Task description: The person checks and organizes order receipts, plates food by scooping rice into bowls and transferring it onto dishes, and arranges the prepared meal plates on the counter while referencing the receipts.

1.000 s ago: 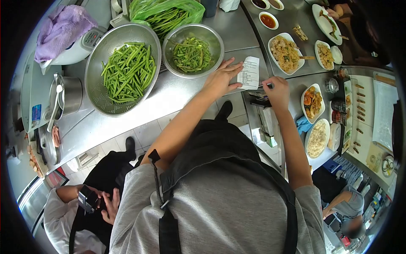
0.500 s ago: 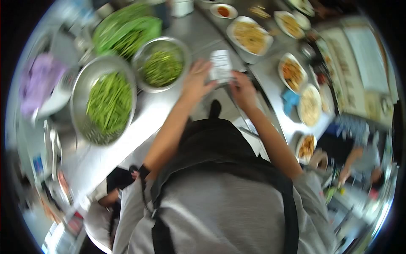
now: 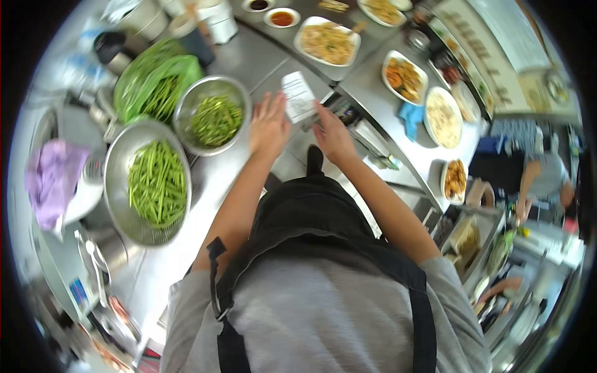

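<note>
A small white paper slip [image 3: 298,96] with printed lines lies at the counter's edge between my hands. My left hand [image 3: 270,124] rests with fingers stretched out at the slip's left side, beside a round steel bowl [image 3: 244,133] of cut green vegetables [image 3: 216,121]. At the slip's lower right corner, the fingers of my right hand [image 3: 334,138] are closed on the paper. Farther left, a perforated steel colander [image 3: 118,205] holds long green bean pods [image 3: 160,183]. A green plastic bag [image 3: 134,93] with more greens stands behind the bowls.
Beyond the slip are a noodle dish [image 3: 328,41], a sauce bowl [image 3: 282,18] and a plate [image 3: 405,77] of food. To the right lie a blue cloth [image 3: 410,119] and a white oval dish [image 3: 443,118]. A purple cloth [image 3: 56,177] is at far left. Another person [image 3: 544,177] works at far right.
My view has shifted and turned, so the bowls and dishes sit differently in it. The slip is now tilted, with both hands still beside it.
</note>
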`<state>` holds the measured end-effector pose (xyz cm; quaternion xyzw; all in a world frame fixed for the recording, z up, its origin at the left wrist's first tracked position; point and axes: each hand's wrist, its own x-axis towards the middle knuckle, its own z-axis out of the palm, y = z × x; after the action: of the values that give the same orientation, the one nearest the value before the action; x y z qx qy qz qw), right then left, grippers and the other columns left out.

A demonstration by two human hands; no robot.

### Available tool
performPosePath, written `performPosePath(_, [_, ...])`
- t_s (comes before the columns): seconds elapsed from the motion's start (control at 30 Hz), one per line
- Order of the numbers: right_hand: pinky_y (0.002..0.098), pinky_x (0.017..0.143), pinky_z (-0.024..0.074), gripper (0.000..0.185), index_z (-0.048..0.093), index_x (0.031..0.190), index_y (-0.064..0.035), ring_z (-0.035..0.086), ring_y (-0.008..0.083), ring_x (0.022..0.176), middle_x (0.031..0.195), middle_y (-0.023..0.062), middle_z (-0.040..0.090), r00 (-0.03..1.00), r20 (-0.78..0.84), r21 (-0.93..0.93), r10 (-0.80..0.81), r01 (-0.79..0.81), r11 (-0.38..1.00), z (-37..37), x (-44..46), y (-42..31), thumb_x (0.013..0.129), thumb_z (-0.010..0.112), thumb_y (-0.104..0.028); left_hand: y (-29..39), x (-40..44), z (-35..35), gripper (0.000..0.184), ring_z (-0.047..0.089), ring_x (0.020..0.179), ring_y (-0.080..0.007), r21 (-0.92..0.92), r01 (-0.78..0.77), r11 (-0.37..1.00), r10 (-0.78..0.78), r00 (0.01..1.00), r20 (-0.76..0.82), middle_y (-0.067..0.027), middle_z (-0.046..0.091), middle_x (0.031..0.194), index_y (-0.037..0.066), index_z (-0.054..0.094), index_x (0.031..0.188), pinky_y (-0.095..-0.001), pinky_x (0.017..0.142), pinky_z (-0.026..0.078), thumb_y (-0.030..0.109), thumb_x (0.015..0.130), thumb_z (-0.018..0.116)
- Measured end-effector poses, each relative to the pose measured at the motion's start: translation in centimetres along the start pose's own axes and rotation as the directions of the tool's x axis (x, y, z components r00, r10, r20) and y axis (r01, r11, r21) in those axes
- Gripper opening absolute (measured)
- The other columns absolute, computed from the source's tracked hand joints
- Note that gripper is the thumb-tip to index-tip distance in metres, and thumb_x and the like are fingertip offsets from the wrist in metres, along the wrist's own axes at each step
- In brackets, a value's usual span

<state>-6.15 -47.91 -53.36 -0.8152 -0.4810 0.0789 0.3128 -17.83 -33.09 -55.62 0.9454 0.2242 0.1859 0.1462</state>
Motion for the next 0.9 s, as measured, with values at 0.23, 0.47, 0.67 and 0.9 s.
performPosePath(0.23, [0.0419,0.089,0.0447,0.067,0.028,0.141,-0.0114,0.054,0.0364,0.107,0.124,0.0189,0.052,0.993,0.095,0.025,0.065,-0.068,0.997,-0.1,0.0,-0.4,0.08,0.055,-0.008,0.2,-0.3,-1.2,0.052,0.028,0.134,-0.0277,-0.101,0.02,0.995,-0.022,1.0,-0.019,-0.0058,0.037,0.142,0.005,0.041,0.133,-0.0428,0.111,0.021,0.018,0.083,0.05])
performPosePath(0.47, [0.0402,0.066,0.05,0.066,0.038,0.137,-0.0167,0.063,0.0317,0.074,0.095,0.0165,0.061,0.993,0.109,0.051,0.048,-0.054,0.997,-0.6,0.7,0.8,0.075,0.055,-0.001,0.5,-0.1,-1.5,0.054,0.029,0.133,-0.0286,-0.138,0.035,0.99,-0.041,0.998,-0.043,-0.0073,0.042,0.139,0.005,0.045,0.131,-0.0432,0.11,0.022,0.034,0.087,0.054])
performPosePath(0.67, [0.0358,0.06,0.0485,0.055,0.05,0.127,-0.0159,0.061,0.0266,0.063,0.08,0.0147,0.061,0.993,0.093,0.116,0.068,-0.079,0.99,-0.7,1.1,2.6,0.074,0.053,0.001,0.8,0.1,-1.9,0.059,0.028,0.134,-0.0289,-0.151,0.076,0.986,-0.074,0.997,0.016,-0.0069,0.039,0.141,0.003,0.045,0.131,-0.043,0.111,0.022,0.036,0.083,0.058])
performPosePath(0.9, [0.0281,0.079,0.0477,0.043,0.051,0.123,-0.0034,0.061,0.0172,0.086,0.115,0.0111,0.061,0.983,-0.018,0.383,0.185,-0.164,0.909,-1.2,1.4,1.5,0.08,0.056,0.001,0.8,-0.3,-0.8,0.065,0.027,0.134,-0.0346,-0.266,0.069,0.962,-0.084,0.995,-0.048,-0.0108,0.039,0.141,0.007,0.04,0.135,-0.0502,0.111,0.016,0.026,0.079,0.065])
